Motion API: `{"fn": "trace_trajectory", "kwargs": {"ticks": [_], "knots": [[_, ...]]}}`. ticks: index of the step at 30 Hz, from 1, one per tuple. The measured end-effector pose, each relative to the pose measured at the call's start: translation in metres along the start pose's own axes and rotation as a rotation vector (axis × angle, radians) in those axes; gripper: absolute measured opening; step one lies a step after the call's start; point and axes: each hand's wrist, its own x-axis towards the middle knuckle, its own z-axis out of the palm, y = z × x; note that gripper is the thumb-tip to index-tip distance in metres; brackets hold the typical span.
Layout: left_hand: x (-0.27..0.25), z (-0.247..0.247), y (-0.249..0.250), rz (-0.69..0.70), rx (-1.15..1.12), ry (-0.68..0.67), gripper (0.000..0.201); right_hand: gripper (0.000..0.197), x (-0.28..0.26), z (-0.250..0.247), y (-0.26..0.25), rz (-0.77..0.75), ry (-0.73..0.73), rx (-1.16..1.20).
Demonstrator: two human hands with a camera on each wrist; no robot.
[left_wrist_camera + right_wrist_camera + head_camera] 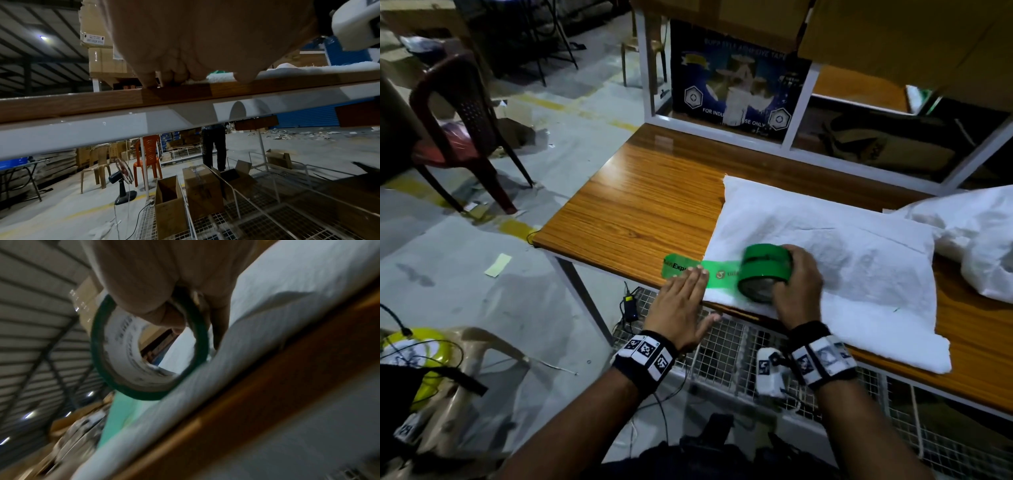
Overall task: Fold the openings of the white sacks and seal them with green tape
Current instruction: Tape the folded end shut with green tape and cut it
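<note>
Tape going down across the sack's near edge — one hand anchors, one hand holds the roll.

The right hand (796, 284) is wrapped around the green tape roll (765, 272), thumb hooked through the core in the right wrist view, standing the roll on edge on the white sack (825, 260) so, by my read, tape can peel off flat. Over on the other side, the left hand (681, 305) lies flat with fingers straight, holding nothing, fingertips pressing the tape strip (698, 269) where it crosses from the wooden table (640, 202) onto the sack's corner. That looks like the anchor: it should keep the free end from lifting while the roll pulls. A second sack (976, 240) waits at the far right, its seal not visible.
</note>
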Motion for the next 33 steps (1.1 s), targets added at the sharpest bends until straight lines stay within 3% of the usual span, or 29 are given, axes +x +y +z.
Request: {"fn": "trace_trajectory", "kwargs": {"ticks": [2,4,11,18,22,24,28,31,33], "knots": [[0.0,0.0,0.0,0.001,0.002,0.007,0.089,0.061,0.007,-0.023,0.018,0.029,0.008,-0.062],[0.0,-0.002,0.002,0.012,-0.01,0.018,0.09,0.064,0.006,-0.035,0.035,0.039,-0.073,-0.087],[0.004,-0.019,0.019,-0.034,-0.059,0.05,0.1,0.079,-0.015,-0.022,0.051,0.155,-0.088,0.006],[0.017,-0.009,0.046,-0.013,-0.052,-0.035,0.097,0.083,-0.009,-0.029,0.05,0.056,-0.183,-0.03],[0.015,-0.007,0.043,-0.002,-0.033,-0.035,0.095,0.076,0.003,-0.07,0.062,-0.026,-0.098,-0.135],[0.017,-0.009,0.045,-0.015,-0.019,-0.041,0.097,0.074,0.005,-0.087,0.068,-0.037,-0.127,-0.173],[0.017,-0.018,0.057,-0.049,-0.009,0.006,0.1,0.079,-0.006,-0.08,0.077,0.028,-0.11,-0.07],[0.029,-0.022,0.081,0.037,-0.075,0.094,0.093,0.081,-0.012,-0.076,0.084,0.084,-0.07,0.01],[0.036,-0.019,0.091,0.053,-0.15,0.045,0.093,0.081,-0.01,-0.078,0.079,0.086,-0.096,0.018]]}}
